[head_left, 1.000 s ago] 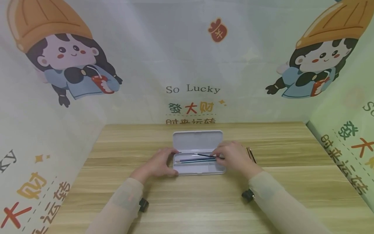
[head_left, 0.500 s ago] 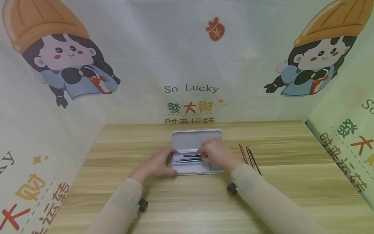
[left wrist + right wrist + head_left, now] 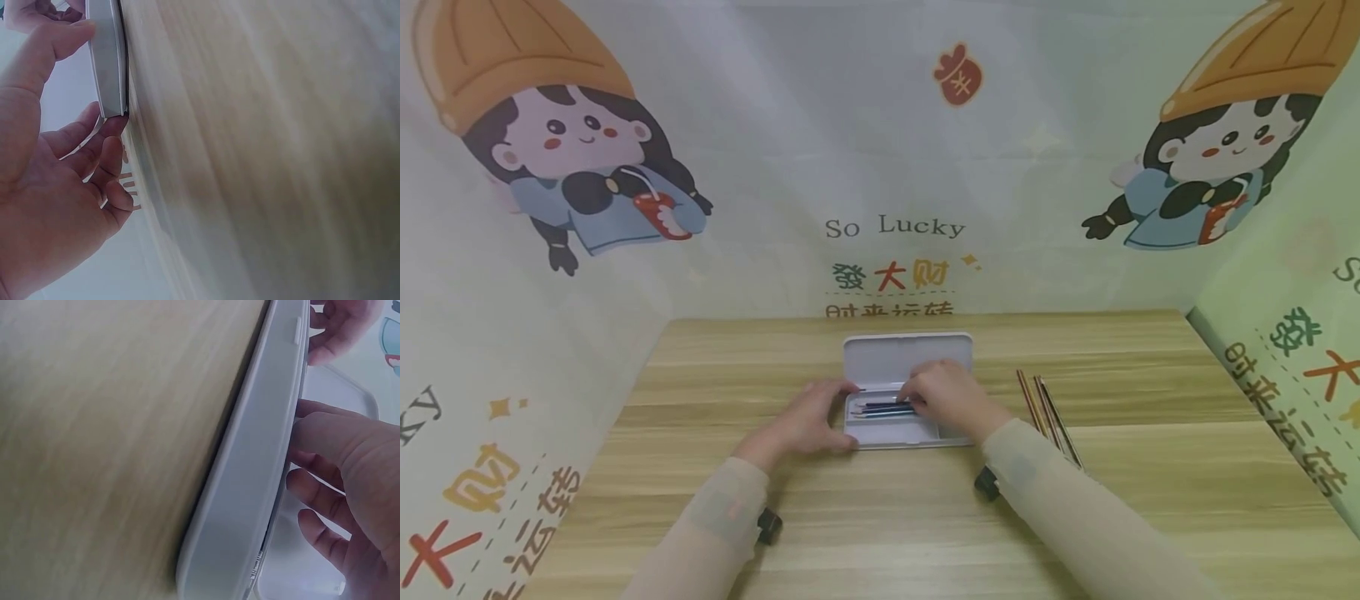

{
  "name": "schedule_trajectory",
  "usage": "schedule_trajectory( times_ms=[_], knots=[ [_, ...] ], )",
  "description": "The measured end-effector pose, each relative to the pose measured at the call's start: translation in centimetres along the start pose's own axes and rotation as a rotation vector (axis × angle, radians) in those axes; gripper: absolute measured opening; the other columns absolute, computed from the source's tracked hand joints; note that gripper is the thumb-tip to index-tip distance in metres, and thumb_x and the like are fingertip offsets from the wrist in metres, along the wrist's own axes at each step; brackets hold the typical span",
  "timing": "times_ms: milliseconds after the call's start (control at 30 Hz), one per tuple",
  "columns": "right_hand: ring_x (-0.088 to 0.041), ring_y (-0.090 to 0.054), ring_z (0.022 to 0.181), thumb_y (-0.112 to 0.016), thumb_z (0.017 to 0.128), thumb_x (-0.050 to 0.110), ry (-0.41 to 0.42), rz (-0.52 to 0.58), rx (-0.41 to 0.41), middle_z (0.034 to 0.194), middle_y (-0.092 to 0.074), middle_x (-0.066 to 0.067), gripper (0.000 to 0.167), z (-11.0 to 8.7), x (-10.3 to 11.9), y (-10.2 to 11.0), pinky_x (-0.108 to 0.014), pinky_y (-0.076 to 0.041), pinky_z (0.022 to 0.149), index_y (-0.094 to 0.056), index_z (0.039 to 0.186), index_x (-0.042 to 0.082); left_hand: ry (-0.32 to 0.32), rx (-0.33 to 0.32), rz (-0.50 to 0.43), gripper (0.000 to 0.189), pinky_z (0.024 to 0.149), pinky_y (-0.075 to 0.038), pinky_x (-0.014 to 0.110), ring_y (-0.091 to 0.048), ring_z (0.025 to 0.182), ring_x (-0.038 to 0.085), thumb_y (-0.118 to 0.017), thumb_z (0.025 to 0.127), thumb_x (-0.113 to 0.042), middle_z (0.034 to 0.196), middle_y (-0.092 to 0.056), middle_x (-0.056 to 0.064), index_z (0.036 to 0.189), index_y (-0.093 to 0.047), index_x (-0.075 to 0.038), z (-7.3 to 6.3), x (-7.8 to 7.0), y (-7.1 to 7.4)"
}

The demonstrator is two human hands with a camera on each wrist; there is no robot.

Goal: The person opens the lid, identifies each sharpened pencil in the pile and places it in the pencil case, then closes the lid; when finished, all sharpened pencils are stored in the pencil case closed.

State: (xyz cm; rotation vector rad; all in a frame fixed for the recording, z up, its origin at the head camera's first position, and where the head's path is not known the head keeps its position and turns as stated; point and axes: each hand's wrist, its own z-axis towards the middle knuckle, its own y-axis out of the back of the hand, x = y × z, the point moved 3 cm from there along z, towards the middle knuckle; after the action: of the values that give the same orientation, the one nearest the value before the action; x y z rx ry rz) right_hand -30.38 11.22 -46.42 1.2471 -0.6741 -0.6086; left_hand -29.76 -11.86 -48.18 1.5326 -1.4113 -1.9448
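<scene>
A white pencil case [image 3: 891, 432] lies with its lid [image 3: 891, 358] raised at the back. My left hand [image 3: 805, 417] holds the case's left end, thumb at the front corner and fingers at the rear; the left wrist view shows the thumb on its side wall. My right hand [image 3: 951, 398] reaches down into the rear compartment, its thumb and fingers at a dark pencil [image 3: 880, 405]. That pencil lies alongside blue pencils [image 3: 876, 412]. The right hand covers their right ends. In the right wrist view, the case's front wall [image 3: 250, 456] hides the right fingertips.
Several more pencils [image 3: 1048, 417] in brown and dark tones lie on the wooden table [image 3: 880, 517] right of the case, partly beside the right sleeve. A printed cloth [image 3: 775, 167] rises behind the table and along both sides.
My right hand has moved left with the dark pencil and lowered it into the case, next to the blue pencils. The loose pencils at right have come into fuller view. The left hand stays put.
</scene>
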Motion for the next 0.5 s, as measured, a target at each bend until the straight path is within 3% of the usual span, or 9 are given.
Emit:
schedule_trajectory(
  times_ms=[367,500],
  knots=[
    [-0.017,-0.071,0.084,-0.078,0.086,0.011,0.008,0.018,-0.01,0.091,-0.076,0.003,0.017,-0.5,-0.1,-0.2,-0.036,-0.059,0.077,-0.082,0.101,0.019,0.003,-0.001,0.004,0.083,0.118,-0.041,0.054,-0.052,0.133,0.035,-0.09,0.07,-0.027,0.144,-0.058,0.016,0.142,-0.054,-0.007,0.1,-0.1,0.1],
    [-0.018,-0.071,0.085,-0.079,0.085,0.012,0.012,0.031,-0.064,0.091,-0.076,0.002,0.015,-1.4,-0.2,0.1,-0.037,-0.059,0.078,-0.082,0.1,0.017,0.006,-0.001,0.009,0.083,0.118,-0.04,0.054,-0.052,0.134,0.036,-0.09,0.07,-0.026,0.143,-0.058,0.016,0.142,-0.054,-0.007,0.1,-0.1,0.0]
  ],
)
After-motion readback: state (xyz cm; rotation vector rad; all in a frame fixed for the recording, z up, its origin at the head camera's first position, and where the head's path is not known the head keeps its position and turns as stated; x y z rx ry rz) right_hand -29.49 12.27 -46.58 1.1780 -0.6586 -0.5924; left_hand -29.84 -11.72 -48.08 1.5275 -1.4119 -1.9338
